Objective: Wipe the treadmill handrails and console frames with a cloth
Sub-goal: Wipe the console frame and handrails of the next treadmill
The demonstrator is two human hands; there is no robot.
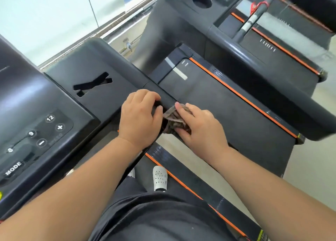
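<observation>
Brown cloth pinched under right hand; left hand curled round handrail beside console

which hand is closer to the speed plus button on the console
Left. The left hand grips the handrail just right of the console panel, a short way from the plus button. The right hand sits farther right, pressing the cloth on the rail.

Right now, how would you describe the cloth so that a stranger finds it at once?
Start at the console with the speed buttons, then follow its handrail rightward to the two hands. The cloth is bunched under the right hand, beside the left hand. It is the only soft, brownish, patterned thing among black parts.
</observation>
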